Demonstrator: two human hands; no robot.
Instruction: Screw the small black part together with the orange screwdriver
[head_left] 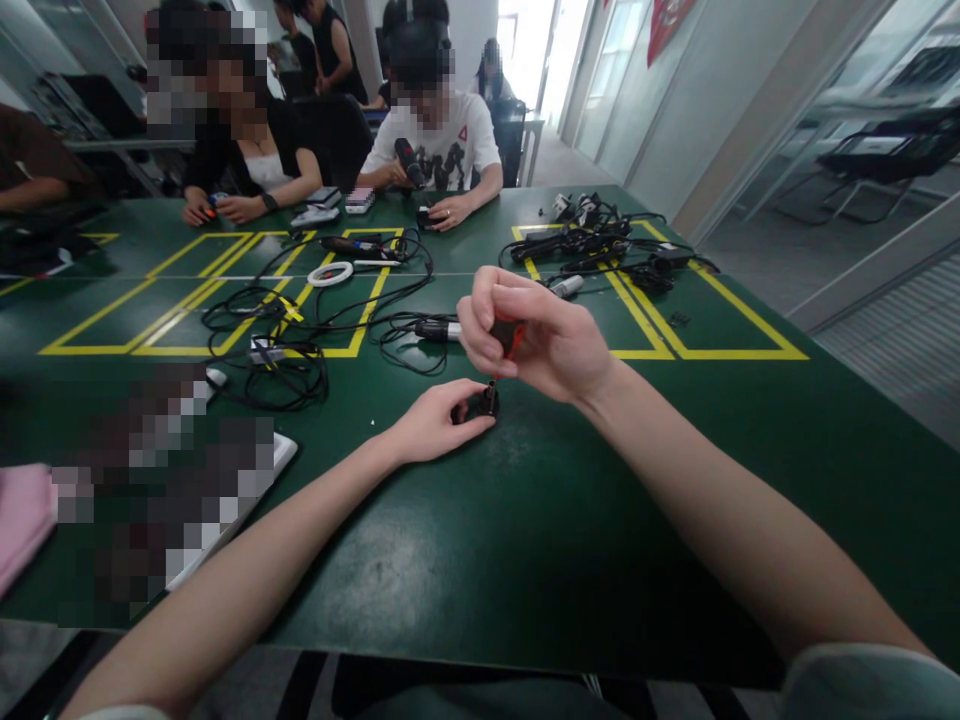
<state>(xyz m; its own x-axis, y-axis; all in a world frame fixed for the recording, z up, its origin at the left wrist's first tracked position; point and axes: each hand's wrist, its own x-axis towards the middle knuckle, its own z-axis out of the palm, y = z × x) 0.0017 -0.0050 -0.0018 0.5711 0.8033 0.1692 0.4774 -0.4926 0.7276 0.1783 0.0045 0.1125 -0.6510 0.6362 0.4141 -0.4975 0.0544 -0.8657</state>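
Right hand (551, 335): curled tight around a screwdriver (509, 338), up above the green desk (540, 560).
Screwdriver: red and black at the handle, with the thin end pointing down at a small black part (491, 400). Too tiny to tell if touching or just above.
Left hand (439, 420): low on the desk, pinching the small black part between thumb and fingers.
Small black part: near the middle of the desk, inside the left hand's pinch, right below the screwdriver.
Yellow tape (739, 355): stuck on the desk in big boxes, past both hands.
Black and silver plug (439, 331): on the desk just past the left hand, beside loops of black wire.
Wire tangle (300, 385): on the desk, off to the left, all twisty.
Big wire pile (600, 235): heaped at the far right, on and around the yellow tape.
White ring (331, 282): lying flat near a long dark tool (356, 246).
Flat thing with a white edge (283, 450): near the left arm, mostly blurred.
Person in a white shirt (472, 130): across the desk, holding a big dark tool (409, 162).
Person in a black top (285, 135): next to the white shirt, holding something small and orange (211, 212).
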